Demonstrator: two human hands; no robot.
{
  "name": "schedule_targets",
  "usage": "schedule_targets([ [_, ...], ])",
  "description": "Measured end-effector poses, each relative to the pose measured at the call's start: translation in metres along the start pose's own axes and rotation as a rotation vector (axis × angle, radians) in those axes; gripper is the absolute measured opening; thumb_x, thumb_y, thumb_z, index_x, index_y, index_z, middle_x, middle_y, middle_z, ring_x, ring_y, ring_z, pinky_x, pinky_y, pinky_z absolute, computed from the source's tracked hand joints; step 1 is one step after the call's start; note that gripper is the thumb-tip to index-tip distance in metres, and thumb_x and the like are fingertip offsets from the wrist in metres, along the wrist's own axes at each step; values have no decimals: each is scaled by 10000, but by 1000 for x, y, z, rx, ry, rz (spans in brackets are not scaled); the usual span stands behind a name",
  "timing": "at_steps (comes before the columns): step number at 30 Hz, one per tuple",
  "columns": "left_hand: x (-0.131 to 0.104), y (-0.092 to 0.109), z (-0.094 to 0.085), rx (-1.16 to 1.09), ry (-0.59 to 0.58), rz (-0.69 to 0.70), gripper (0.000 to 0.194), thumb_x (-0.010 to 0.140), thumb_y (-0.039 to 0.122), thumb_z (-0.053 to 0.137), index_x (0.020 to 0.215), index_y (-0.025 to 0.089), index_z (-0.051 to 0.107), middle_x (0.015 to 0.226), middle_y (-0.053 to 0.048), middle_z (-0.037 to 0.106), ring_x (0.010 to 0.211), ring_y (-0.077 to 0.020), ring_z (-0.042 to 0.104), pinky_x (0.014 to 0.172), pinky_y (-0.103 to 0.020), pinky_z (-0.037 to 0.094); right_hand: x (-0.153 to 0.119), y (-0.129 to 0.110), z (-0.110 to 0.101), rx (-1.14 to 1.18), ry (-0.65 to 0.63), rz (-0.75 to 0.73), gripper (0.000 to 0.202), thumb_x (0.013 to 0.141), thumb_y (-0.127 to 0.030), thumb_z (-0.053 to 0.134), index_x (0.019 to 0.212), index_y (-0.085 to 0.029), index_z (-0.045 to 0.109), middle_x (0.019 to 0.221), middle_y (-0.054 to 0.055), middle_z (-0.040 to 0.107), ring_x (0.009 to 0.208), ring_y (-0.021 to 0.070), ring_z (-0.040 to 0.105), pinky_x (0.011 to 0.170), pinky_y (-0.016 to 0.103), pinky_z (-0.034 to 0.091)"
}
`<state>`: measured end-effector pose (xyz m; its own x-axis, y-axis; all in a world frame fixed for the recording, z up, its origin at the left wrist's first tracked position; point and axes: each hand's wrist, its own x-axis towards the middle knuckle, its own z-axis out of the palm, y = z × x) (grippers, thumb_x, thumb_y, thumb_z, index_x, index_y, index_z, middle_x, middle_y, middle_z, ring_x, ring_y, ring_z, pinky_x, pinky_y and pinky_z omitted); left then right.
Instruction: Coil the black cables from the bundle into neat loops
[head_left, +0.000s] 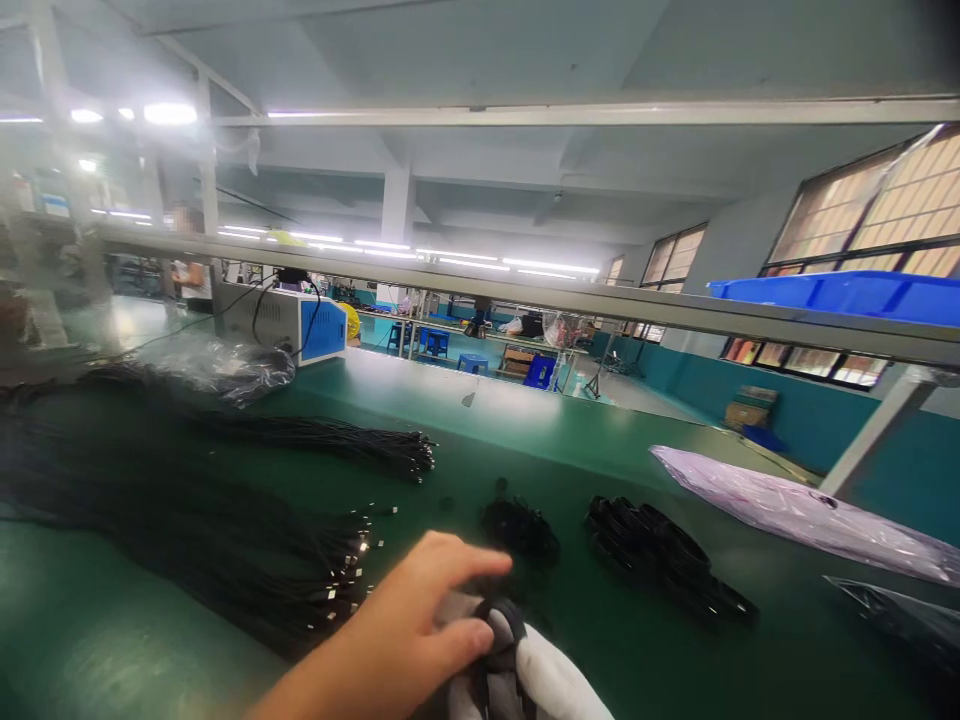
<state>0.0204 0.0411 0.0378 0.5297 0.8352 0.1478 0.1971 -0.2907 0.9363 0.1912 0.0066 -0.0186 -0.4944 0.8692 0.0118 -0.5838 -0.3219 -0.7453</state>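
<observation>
At the bottom middle of the head view, a black cable [504, 655] is bunched in a small coil between my hands. My left hand [420, 625], bare, comes in from the lower left; its thumb presses on the coil and its index finger points out over it. My right hand [559, 675] wears a white glove and is closed around the coil from the right. Its lower fingers are partly hidden. Just beyond lies a small black heap [521, 528], too blurred to name. Coiled black cables [660, 560] lie to its right.
Long black cables with metal ends [247, 550] spread over the green table [592, 650] at left, with another bundle [337, 440] behind. A clear plastic bag [225, 370], blue-white machine [322, 325], pinkish bag [795, 510] and blue tray [840, 297] surround them. A person [196, 280] is far left.
</observation>
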Motion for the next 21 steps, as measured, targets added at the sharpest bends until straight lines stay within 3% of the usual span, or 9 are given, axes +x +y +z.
schedule_targets([
  [2,3,-1,-1,-24,-133,-42,427,732,179,585,1139,285,658,1143,-12,629,1002,-201,580,827,-259,461,8,9,-6,83,-34,48,578,766,-657,590,1039,-149,628,828,70,661,572,128,591,543,244,405],
  [5,10,-6,-2,73,-36,-86,345,709,208,616,1038,264,706,996,-5,662,896,-190,594,746,-244,450,17,16,-11,79,-18,104,637,798,-699,500,1043,-119,594,860,95,660,604,151,641,536,248,452],
  [7,15,-10,0,220,73,-99,275,698,254,650,962,273,724,842,17,659,791,-178,578,671,-243,414,20,15,-10,-65,86,65,621,805,-610,575,1224,-162,476,836,68,658,611,152,642,538,248,474],
  [10,18,-15,3,312,146,-157,196,704,338,667,878,274,730,655,45,616,633,-155,537,554,-239,333,21,9,-2,-373,206,36,903,683,-317,737,1412,-253,208,830,19,638,566,139,609,469,225,458],
  [12,18,-18,4,295,156,-177,192,719,384,657,844,254,723,613,47,602,591,-146,522,530,-238,312,20,6,3,-489,262,71,863,624,-169,673,1383,-253,269,878,13,612,534,121,590,440,216,442],
  [13,18,-19,5,269,161,-170,204,748,402,626,835,240,714,619,42,604,590,-143,520,532,-237,319,20,5,5,-491,267,76,754,629,-172,637,1325,-225,354,914,24,593,530,109,584,434,209,434],
  [15,15,-24,5,181,194,-150,267,830,414,507,824,208,677,640,27,609,576,-132,506,529,-231,342,18,6,7,-437,237,47,537,689,-264,616,1195,-177,461,987,57,564,567,97,587,456,201,433],
  [17,11,-31,6,54,212,-181,306,860,399,417,793,179,619,657,11,608,536,-116,472,493,-221,353,17,8,6,-345,191,-20,484,730,-390,635,1128,-160,484,1055,81,546,641,100,589,512,206,445],
  [21,4,-48,15,-240,70,-309,201,710,369,547,757,177,508,604,40,541,461,-81,404,388,-180,300,17,5,5,-382,122,14,519,721,-458,681,1087,-144,489,847,39,589,594,107,552,573,253,436],
])
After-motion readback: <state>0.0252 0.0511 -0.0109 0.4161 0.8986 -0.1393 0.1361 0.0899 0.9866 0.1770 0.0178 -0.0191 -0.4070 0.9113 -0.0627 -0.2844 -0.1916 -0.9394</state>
